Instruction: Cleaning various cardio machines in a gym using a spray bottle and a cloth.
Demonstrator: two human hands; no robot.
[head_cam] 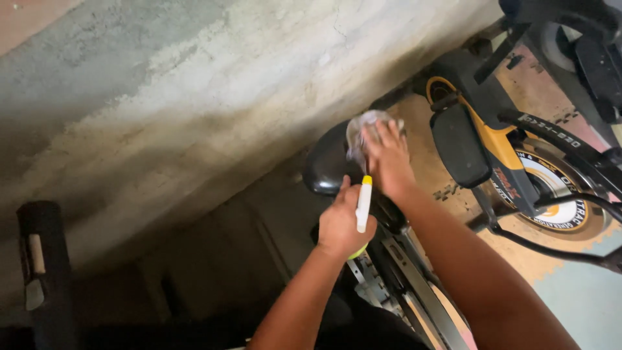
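1. Right hand (389, 159) lies flat on a crumpled clear-whitish cloth (363, 129), fingers (392, 133) spread over it, pressing it onto the top of a black bike seat (327, 165).
2. Cloth sits under and just ahead of the right fingertips, partly hidden by the hand; looks thin, wrinkled, pale, maybe plastic-like, cannot tell the material.
3. Left hand (340, 223) is wrapped around a spray bottle (363, 204), fingers curled tight on it; the white nozzle with a yellow tip points up toward the seat, with a green-yellow body showing below the fist.
4. Bottle is just below the right wrist, near the seat's rear edge, not touching the cloth.
5. Seat is glossy black, rounded, mounted on a grey metal frame (414, 285).
6. Rough concrete wall (194, 97) on the left; a yellow-black exercise bike (512, 162) stands on the right on the floor mat (583, 298).
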